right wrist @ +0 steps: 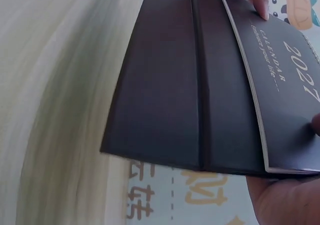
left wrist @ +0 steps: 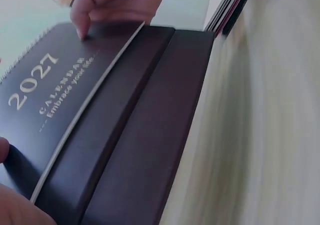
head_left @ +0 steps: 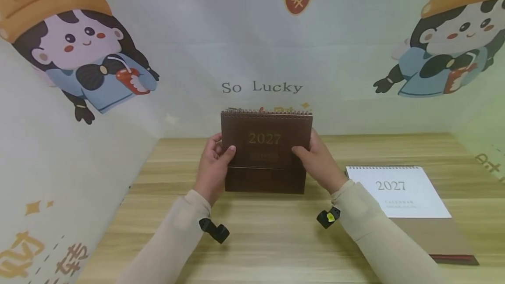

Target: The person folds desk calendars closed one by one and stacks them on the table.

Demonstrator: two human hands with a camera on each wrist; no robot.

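Note:
A dark brown spiral-bound desk calendar [head_left: 267, 143] marked 2027 is held up above the table, its coil along the top edge. My left hand [head_left: 215, 165] grips its left side, thumb on the cover and fingers behind. On the opposite side my right hand [head_left: 321, 163] holds it the same way. In the left wrist view the calendar's cover [left wrist: 65, 80] lies over a folded dark base flap [left wrist: 150, 120]. The right wrist view shows that base [right wrist: 155, 80] hanging below the pages, with my right thumb at the frame's edge.
To the right on the wooden table [head_left: 276, 240] lies a second 2027 calendar [head_left: 402, 196] with a white cover and brown base, partly behind my right forearm. Cartoon-printed cloth walls [head_left: 189, 56] enclose the table at the back and sides.

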